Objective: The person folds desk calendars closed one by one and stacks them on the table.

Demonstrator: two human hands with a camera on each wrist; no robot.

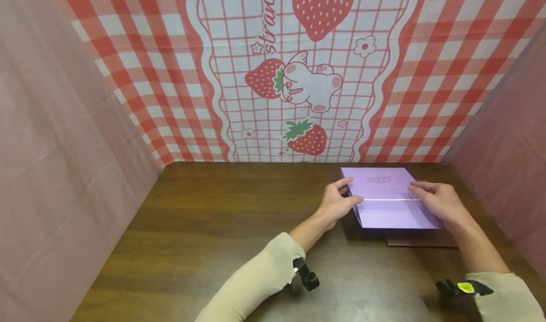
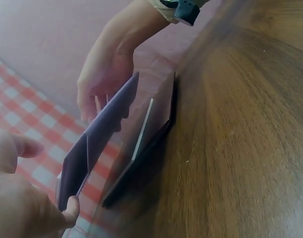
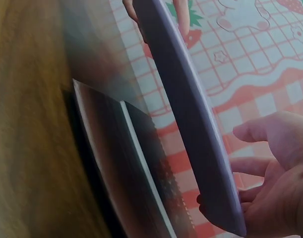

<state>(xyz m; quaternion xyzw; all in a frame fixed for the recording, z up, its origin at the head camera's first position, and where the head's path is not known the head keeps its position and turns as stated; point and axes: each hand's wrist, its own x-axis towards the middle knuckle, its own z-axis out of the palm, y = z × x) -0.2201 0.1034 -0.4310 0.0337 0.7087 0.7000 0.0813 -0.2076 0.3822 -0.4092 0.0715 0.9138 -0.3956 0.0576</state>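
A purple desk calendar (image 1: 377,187) marked "2027" is held above the table at its right side. My left hand (image 1: 334,203) grips its left edge, thumb on the top face. At the right edge my right hand (image 1: 441,201) holds it, thumb on top. The left wrist view shows the purple calendar (image 2: 109,121) tilted and apart from a second, darker calendar (image 2: 158,111) beneath. That lower calendar (image 1: 420,239) is mostly hidden in the head view. Its spiral binding and white page edge show in the right wrist view.
The brown wooden table (image 1: 204,227) stretches out to the left. A strawberry-print checked cloth (image 1: 273,75) hangs behind its back edge. Pink cloths hang at the left (image 1: 64,146) and right (image 1: 507,137).
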